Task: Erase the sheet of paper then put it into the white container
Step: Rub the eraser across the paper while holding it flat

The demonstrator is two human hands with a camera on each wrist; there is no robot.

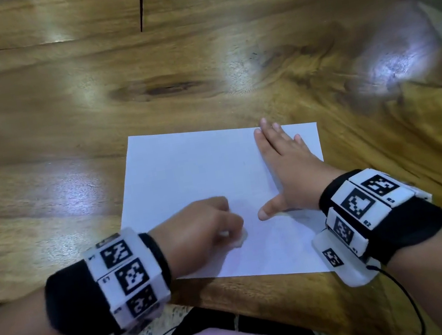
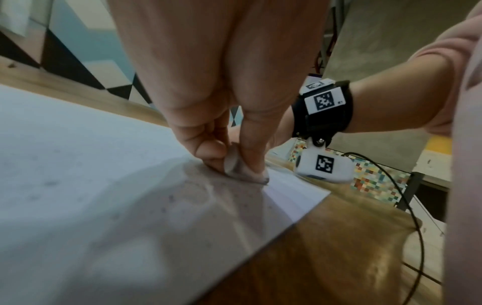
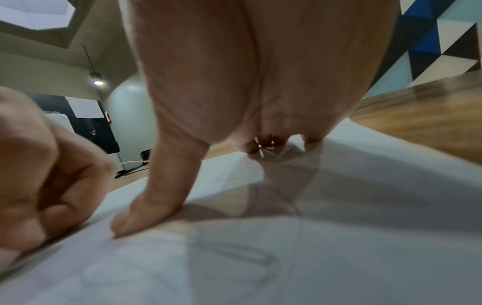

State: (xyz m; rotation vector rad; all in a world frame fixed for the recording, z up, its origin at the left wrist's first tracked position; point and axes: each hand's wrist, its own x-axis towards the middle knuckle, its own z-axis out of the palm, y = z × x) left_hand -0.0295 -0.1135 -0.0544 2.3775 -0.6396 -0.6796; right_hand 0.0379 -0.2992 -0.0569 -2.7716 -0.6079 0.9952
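A white sheet of paper [image 1: 185,173] lies flat near the front edge of the wooden table [image 1: 196,63]. My left hand [image 1: 209,227] pinches a small pale eraser [image 1: 241,240] and holds it down on the sheet's near part; in the left wrist view the eraser [image 2: 238,168] sits between thumb and finger, touching the paper [image 2: 91,196]. My right hand [image 1: 286,165] lies flat on the sheet's right side, fingers straight, thumb spread. In the right wrist view its thumb [image 3: 156,202] presses the paper [image 3: 313,258], where faint pencil lines show. No white container is in view.
The table's front edge [image 1: 265,300] runs just below the sheet, with my lap and a black cable [image 1: 408,299] beneath it. A dark gap in the tabletop [image 1: 141,5] lies at the far left. Bare wood surrounds the sheet.
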